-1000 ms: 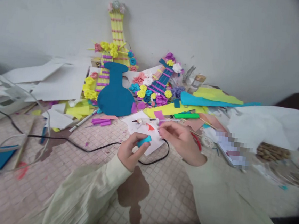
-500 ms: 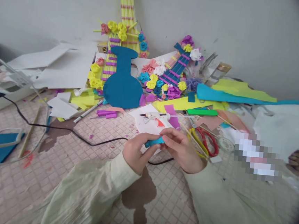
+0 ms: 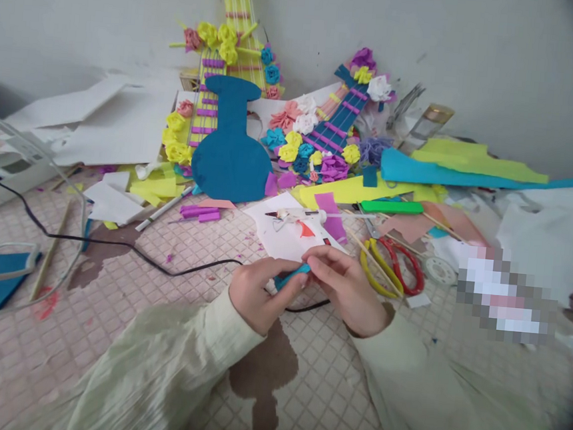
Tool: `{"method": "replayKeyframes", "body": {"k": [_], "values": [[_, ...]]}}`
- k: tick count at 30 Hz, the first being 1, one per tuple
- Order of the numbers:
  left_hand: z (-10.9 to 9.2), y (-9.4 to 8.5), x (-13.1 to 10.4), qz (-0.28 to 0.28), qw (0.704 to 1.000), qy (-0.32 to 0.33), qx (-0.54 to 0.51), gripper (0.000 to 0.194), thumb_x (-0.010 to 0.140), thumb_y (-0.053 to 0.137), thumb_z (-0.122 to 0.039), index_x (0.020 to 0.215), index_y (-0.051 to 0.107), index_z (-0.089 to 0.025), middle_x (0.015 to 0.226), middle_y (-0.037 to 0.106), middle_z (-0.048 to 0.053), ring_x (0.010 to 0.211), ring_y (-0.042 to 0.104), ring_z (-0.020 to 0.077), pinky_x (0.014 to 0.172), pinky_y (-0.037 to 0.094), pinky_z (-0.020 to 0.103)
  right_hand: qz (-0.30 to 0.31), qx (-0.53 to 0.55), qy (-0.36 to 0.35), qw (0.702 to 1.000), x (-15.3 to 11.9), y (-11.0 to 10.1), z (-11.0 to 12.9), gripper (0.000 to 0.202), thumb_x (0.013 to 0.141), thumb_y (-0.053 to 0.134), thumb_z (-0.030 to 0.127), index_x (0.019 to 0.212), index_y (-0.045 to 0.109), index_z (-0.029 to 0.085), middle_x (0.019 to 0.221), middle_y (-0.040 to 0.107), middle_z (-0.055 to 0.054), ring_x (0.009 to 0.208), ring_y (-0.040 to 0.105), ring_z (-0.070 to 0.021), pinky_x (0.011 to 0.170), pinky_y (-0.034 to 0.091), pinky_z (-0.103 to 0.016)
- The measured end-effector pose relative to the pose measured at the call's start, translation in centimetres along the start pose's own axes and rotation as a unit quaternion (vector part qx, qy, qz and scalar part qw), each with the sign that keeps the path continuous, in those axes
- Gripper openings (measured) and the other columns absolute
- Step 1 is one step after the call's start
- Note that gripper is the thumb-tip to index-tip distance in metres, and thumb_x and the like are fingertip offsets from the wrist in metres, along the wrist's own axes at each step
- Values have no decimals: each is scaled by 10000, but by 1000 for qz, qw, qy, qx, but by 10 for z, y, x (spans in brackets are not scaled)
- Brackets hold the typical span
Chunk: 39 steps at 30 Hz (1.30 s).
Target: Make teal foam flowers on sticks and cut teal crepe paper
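Note:
A small piece of bright blue crepe paper [image 3: 292, 277] is pinched between my two hands, above the table in the middle of the view. My left hand [image 3: 258, 296] grips it between thumb and forefinger. At its upper right end, the fingertips of my right hand [image 3: 345, 290] are closed on the same piece. Part of the paper is hidden behind my fingers. Just beyond my hands, a white glue gun [image 3: 311, 216] lies on a white sheet [image 3: 284, 241] with a small red triangle. A dark blue guitar-shaped cutout [image 3: 233, 167] stands farther back.
Guitars decorated with paper flowers [image 3: 333, 169] lean at the wall. Scissors with red and yellow handles [image 3: 402, 268] lie right of my hands, near a green cutter [image 3: 392, 207]. A black cord [image 3: 161, 267] crosses the table at left. Blue crepe paper [image 3: 451, 171] lies at the back right.
The blue crepe paper has tilted and shows a narrower face between my fingers. Both hands keep their pinch on it. The whole view has shifted slightly.

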<state>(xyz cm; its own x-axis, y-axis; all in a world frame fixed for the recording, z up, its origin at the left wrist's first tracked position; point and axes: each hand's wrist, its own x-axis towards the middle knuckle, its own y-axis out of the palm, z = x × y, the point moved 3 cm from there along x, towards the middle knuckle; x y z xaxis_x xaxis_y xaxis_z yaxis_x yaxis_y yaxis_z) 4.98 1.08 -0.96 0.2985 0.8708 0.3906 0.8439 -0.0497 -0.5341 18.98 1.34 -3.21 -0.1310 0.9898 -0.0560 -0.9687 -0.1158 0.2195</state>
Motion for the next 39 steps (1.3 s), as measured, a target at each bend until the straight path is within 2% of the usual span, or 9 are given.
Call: {"method": "replayKeyframes", "body": {"k": [4,7,11,15,19,25,31,36,39], "values": [[0,1,-1,21,999,-34,-14,168,764,544,-270,806,662,-159,671,690,33,579,620,131,550,486,236,-40,-99,-55,993,-4,-1,7,87,739,605,284,743,610,197,696,574,21,622,523,-88,549,432,-207],[1,1,-1,20,998,-56,-13,185,777,526,-281,793,667,-163,660,688,30,572,617,130,545,481,234,-42,-127,-78,988,-6,0,11,90,762,575,286,747,602,201,666,570,28,591,522,-85,556,440,-218],[0,1,-1,17,999,-35,-2,190,781,518,-271,820,661,-152,675,687,38,594,620,133,567,485,238,-38,-170,-95,980,-8,1,13,94,719,622,276,773,614,200,710,606,10,662,554,-113,600,461,-238],[0,0,-1,-18,999,-13,28,186,741,574,-294,869,639,-175,676,678,15,582,610,118,570,483,227,-64,-196,-97,974,-7,-1,14,96,730,604,282,769,629,198,753,636,-2,690,569,-122,614,474,-244],[1,0,-1,-39,999,-9,37,274,711,604,-311,951,574,-183,677,669,-3,586,598,116,567,479,232,-76,-190,-74,976,-6,-2,13,128,744,580,312,749,632,195,719,636,0,655,573,-126,594,478,-255],[0,-3,1,-47,998,32,29,88,726,581,-201,812,578,-185,685,645,-6,590,574,101,577,472,226,-52,-165,-61,983,-6,-2,12,139,756,568,322,745,625,195,660,604,1,594,553,-120,566,473,-261],[-6,-5,1,-42,997,64,2,164,716,598,-209,875,579,-171,776,657,22,687,590,125,618,478,247,-59,-178,-98,977,-9,-2,17,120,756,579,276,840,641,218,786,642,-10,662,590,-124,632,489,-269],[-6,-5,1,-35,996,78,-25,187,739,538,-121,919,571,-160,826,636,39,762,582,132,665,477,254,-62,-111,-90,988,-9,-2,16,92,740,601,278,807,637,225,719,630,6,645,589,-119,599,485,-260],[-6,-4,0,-42,994,102,-14,213,734,529,-96,931,565,-168,863,621,51,818,573,144,721,478,276,-72,-112,-90,987,-9,-3,15,74,716,631,259,776,623,216,689,613,17,638,579,-112,600,478,-252]]}}
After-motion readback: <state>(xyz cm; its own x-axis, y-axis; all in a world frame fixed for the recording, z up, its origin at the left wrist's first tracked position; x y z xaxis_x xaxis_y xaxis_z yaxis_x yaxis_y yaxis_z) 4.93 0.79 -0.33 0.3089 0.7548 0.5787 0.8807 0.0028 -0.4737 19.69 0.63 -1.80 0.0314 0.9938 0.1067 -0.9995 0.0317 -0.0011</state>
